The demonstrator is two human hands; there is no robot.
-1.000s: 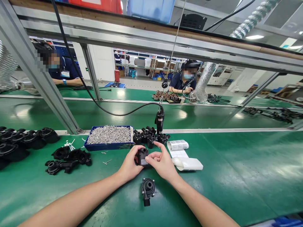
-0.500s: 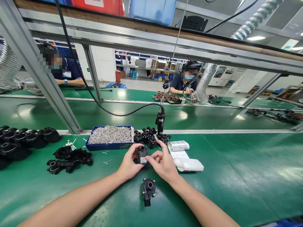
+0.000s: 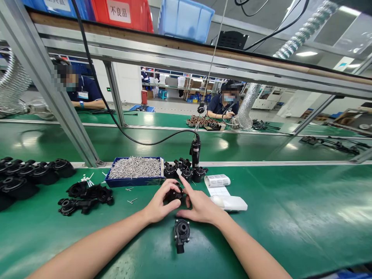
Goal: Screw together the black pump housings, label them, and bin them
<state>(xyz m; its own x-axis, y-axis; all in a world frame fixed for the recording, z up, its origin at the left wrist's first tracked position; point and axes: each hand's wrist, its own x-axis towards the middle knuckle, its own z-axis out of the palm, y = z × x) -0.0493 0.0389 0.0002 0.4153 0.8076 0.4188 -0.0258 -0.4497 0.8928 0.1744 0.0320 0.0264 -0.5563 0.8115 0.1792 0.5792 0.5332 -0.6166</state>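
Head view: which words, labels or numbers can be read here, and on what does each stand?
"不良品": white label on the red bin on the top shelf.
White label on the blue bin beside it: cut off, unreadable.
Label roll right of the hands: print too small to read.
Small white sticker on the right hand's fingertip: too small to read.
Black part held in the left hand: no readable text.
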